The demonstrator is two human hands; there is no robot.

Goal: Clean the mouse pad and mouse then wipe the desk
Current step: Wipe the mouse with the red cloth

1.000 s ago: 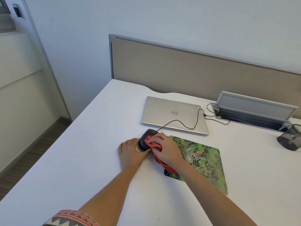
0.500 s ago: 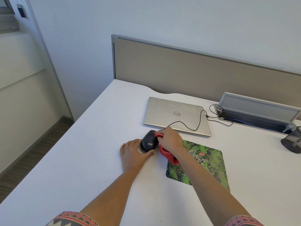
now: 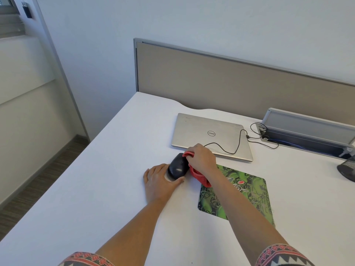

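**Mouse held on bare desk, cloth at its right flank**

Black mouse (image 3: 177, 167) sits on the white desk (image 3: 92, 189), off the mouse pad (image 3: 242, 196) and just beside the pad's far-left corner. Its long axis runs near-to-far, leaning slightly right. The front end points away from the person toward the closed silver laptop (image 3: 207, 133), and the rear end points back at the left hand (image 3: 159, 182).

Left hand lies on the desk, with the mouse's rear end held between thumb and forefinger. The other fingers are fairly straight.

Right hand (image 3: 202, 160) has its fingers curled tight round a red cloth (image 3: 198, 176), bunched against the mouse's right side and front. The cloth's loose end trails under the wrist onto the pad's edge.

The mouse pad is green and black, partly covered by the right forearm. A black cable (image 3: 233, 150) loops over the laptop lid to an open cable tray (image 3: 307, 129) at the back. A dark mesh cup (image 3: 348, 169) stands at the right edge. A beige partition (image 3: 230, 83) stands behind the desk.
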